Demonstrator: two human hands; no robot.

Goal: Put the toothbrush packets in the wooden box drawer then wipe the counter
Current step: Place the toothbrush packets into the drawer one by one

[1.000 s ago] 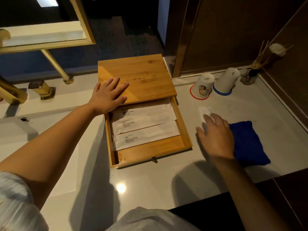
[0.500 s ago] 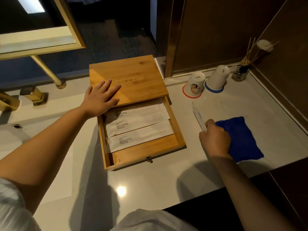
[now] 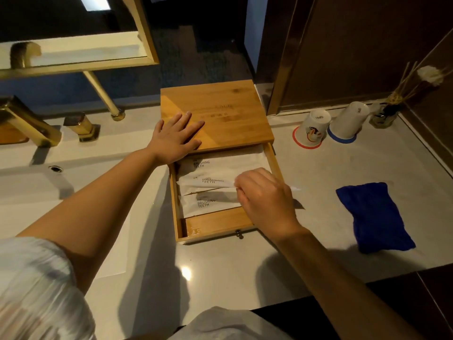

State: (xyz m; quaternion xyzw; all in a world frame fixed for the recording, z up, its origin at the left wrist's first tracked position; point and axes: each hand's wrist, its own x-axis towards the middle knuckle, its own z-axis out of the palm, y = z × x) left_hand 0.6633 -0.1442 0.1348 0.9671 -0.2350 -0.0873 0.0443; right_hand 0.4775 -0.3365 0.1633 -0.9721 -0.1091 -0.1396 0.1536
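Note:
The wooden box [image 3: 228, 111] stands on the pale counter [image 3: 343, 173] with its drawer [image 3: 215, 224] pulled out toward me. White packets marked BRUSHING TEETH [image 3: 220, 161] lie inside the drawer. My left hand [image 3: 175, 138] rests flat with spread fingers on the box lid's near-left corner. My right hand [image 3: 266, 195] hovers over the drawer's right half, pinching one white toothbrush packet [image 3: 210, 181] that lies blurred across the ones below; its far end sticks out past my knuckles. A blue cloth [image 3: 372, 217] lies on the counter to the right.
Two upturned cups [image 3: 312, 127] stand on round coasters at the back right, beside a reed diffuser [image 3: 387, 111]. A gold tap [image 3: 27, 123] and sink basin [image 3: 29, 187] are on the left. A gold-framed mirror [image 3: 78, 55] stands behind. The counter's dark front edge runs at lower right.
My right hand picked up a packet from the counter beside the blue cloth and carried it left, over the open drawer. My left hand stayed on the lid.

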